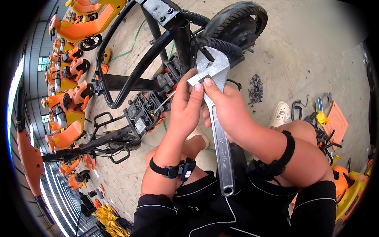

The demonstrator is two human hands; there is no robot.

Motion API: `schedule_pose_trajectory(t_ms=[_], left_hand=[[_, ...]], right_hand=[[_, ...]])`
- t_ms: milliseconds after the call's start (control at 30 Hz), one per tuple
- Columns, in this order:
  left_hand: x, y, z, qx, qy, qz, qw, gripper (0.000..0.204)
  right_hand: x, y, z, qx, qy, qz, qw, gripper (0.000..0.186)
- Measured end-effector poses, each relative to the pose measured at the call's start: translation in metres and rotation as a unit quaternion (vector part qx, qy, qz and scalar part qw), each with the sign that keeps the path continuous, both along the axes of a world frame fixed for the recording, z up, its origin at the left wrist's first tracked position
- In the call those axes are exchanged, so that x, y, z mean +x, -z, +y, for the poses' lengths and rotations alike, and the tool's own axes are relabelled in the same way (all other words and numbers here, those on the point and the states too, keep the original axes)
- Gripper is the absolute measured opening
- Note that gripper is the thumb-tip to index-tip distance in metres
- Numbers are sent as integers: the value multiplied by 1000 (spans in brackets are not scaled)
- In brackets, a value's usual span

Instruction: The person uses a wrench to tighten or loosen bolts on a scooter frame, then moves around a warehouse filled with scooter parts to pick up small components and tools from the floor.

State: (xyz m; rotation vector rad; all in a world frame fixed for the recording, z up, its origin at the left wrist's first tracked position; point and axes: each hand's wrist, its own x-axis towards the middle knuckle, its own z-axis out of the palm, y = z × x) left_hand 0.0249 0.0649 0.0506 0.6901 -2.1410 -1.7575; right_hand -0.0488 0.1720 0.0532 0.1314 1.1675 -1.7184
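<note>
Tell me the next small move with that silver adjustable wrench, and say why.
Probably ease the silver adjustable wrench up so its open head seats on the fitting on the black tubular frame. Both hands grip it just below the head: the left hand pinches the jaw end, the right hand wraps the handle, and the head sits close against the frame.

- The adjustable wrench (215, 118) is showing bare, satin-bright steel, lightly scuffed at the head.
- The vehicle frame (138, 71) is wearing glossy black paint over metal tube.
- The tyre (233, 17) is looking like matt black rubber, ribbed.
- The concrete floor (300, 59) is looking rough and dusty.
- The ride-on car bodies (75, 94) are gleaming in smooth orange and yellow plastic.
</note>
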Motion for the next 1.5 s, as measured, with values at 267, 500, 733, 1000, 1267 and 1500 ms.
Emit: schedule_pose_trajectory(t_ms=[267, 500, 733, 1000, 1267, 1500], left_hand=[[1, -1, -1, -13, -6, -1, 1000, 52], [3, -6, -1, 12, -1, -15, 1000, 54], [6, -3, -1, 70, 10, 12, 997, 54], [16, 1, -1, 97, 53, -25, 994, 56], [28, -12, 7, 100, 125, -80, 984, 49], [48, -37, -18, -33, 268, -214, 939, 44]], right_hand=[[-2, -16, 3, 0, 2, -38, 999, 43], [-8, -20, 5, 5, -9, -48, 999, 46], [-9, -22, 4, 15, -17, -31, 999, 45], [-10, -19, 6, 3, -32, -26, 999, 41], [-16, -21, 8, -21, -44, -66, 997, 42], [-14, -27, 7, 15, -33, -59, 998, 45]])
